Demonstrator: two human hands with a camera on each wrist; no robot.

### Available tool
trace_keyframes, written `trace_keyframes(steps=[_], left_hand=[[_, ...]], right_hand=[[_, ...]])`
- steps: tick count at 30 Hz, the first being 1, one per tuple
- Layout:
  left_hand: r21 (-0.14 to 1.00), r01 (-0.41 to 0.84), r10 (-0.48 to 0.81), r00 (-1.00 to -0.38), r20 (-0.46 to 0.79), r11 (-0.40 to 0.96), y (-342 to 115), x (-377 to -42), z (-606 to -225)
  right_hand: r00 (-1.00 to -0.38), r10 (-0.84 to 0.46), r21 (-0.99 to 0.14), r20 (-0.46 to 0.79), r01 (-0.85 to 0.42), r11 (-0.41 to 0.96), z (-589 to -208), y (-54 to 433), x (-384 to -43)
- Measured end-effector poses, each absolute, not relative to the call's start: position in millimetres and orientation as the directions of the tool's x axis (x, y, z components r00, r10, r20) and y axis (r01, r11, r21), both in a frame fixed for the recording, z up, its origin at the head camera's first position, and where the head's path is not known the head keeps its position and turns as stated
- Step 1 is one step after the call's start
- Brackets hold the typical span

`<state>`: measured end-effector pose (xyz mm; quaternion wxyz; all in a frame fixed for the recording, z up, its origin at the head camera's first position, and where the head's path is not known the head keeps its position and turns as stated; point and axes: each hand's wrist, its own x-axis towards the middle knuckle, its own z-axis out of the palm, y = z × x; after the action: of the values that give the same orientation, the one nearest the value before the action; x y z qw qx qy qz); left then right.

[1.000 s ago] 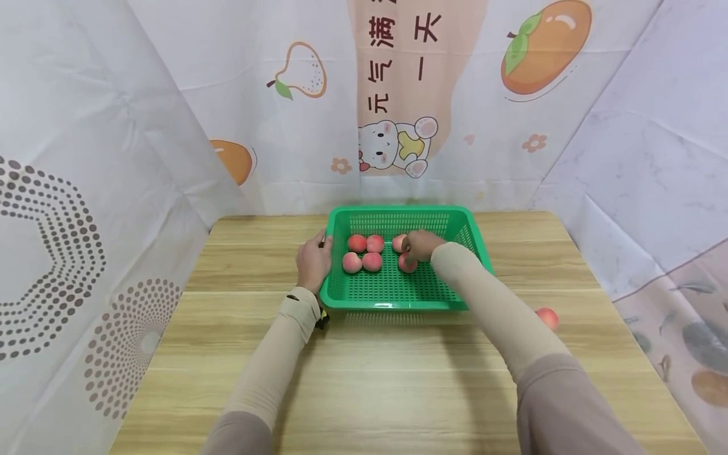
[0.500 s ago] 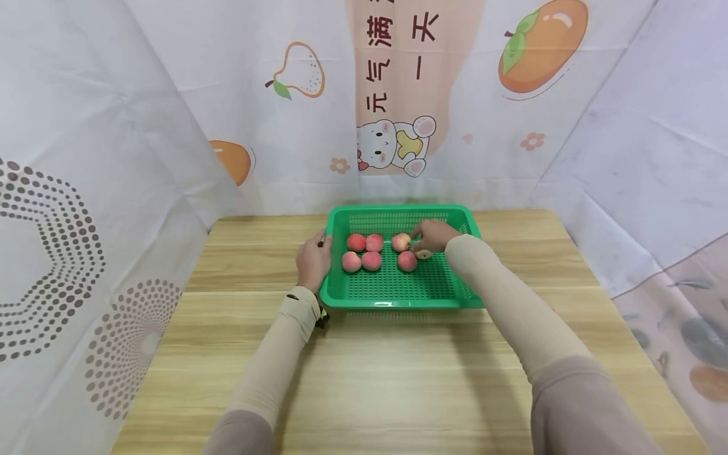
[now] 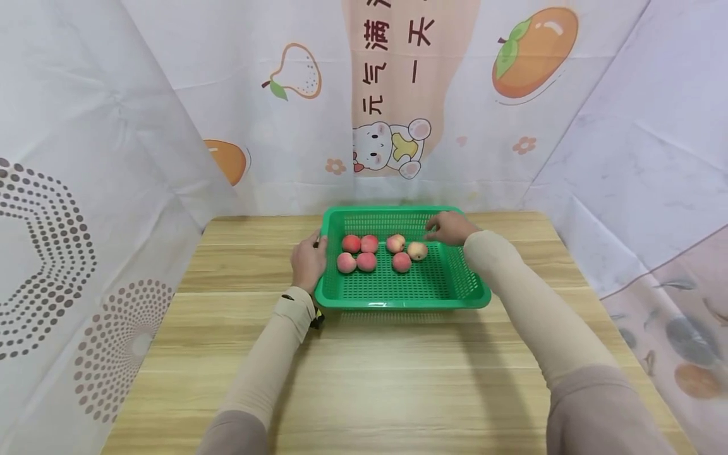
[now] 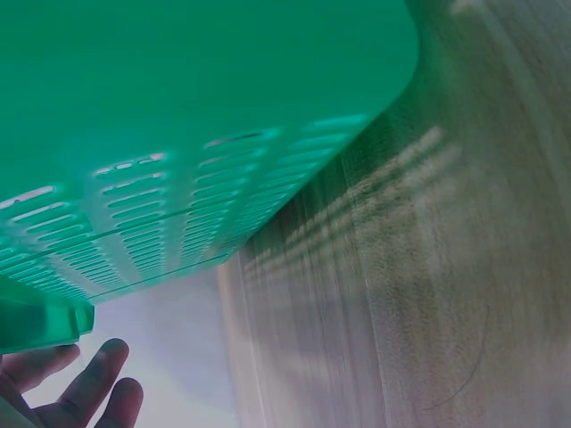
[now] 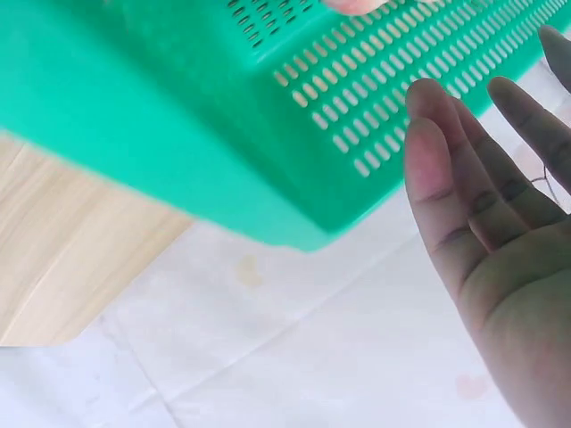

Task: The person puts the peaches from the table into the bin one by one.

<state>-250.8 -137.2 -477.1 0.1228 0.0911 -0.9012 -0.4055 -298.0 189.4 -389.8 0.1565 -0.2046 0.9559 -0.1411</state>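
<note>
A green plastic basket (image 3: pixel 398 304) stands at the back of the wooden table. My left hand (image 3: pixel 308 262) holds its left rim; in the left wrist view, my left fingers (image 4: pixel 78 392) reach beneath the rim, and the thumb is out of sight there. Several red and pink peaches (image 3: pixel 366 261) lie in the left half. Right of them are a pink peach (image 3: pixel 401 262), a red-yellow peach (image 3: pixel 395 243) and a pale yellow peach (image 3: pixel 418 251). Above the basket's back right part hovers my right hand (image 3: pixel 452 229), fingers parted and holding nothing.
The wooden table (image 3: pixel 387 385) extends in front of the basket and to both sides. A printed curtain (image 3: pixel 284 151) hangs right behind the basket. My right forearm crosses over the basket's right rim.
My right hand has moved away from the peaches, up and to the right, uncovering the pale yellow peach. The left hand stays at the rim. A peach on the table is now out of sight.
</note>
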Motion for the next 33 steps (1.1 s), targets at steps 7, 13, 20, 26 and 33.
trace_keyframes(steps=[7,13,20,26,33], left_hand=[[0.75,-0.081,-0.282,-0.948,0.145,0.656,-138,-249,-477],[0.745,-0.089,-0.285,-0.949,0.139,0.661,-138,-249,-476],[0.747,-0.082,-0.272,-0.953,0.136,0.66,-135,-248,-474],[0.755,-0.086,-0.267,-0.956,0.121,0.65,-135,-247,-475],[0.76,-0.084,-0.267,-0.956,0.12,0.645,-136,-248,-474]], right_hand=[[-0.878,-0.409,-0.341,-0.247,-0.317,0.885,-379,202,-290],[-0.893,-0.384,-0.358,-0.234,-0.288,0.888,-375,213,-287],[-0.901,-0.367,-0.389,-0.232,-0.26,0.884,-379,228,-285],[-0.912,-0.363,-0.383,-0.189,-0.272,0.883,-378,239,-285],[-0.915,-0.369,-0.381,-0.163,-0.286,0.879,-373,251,-282]])
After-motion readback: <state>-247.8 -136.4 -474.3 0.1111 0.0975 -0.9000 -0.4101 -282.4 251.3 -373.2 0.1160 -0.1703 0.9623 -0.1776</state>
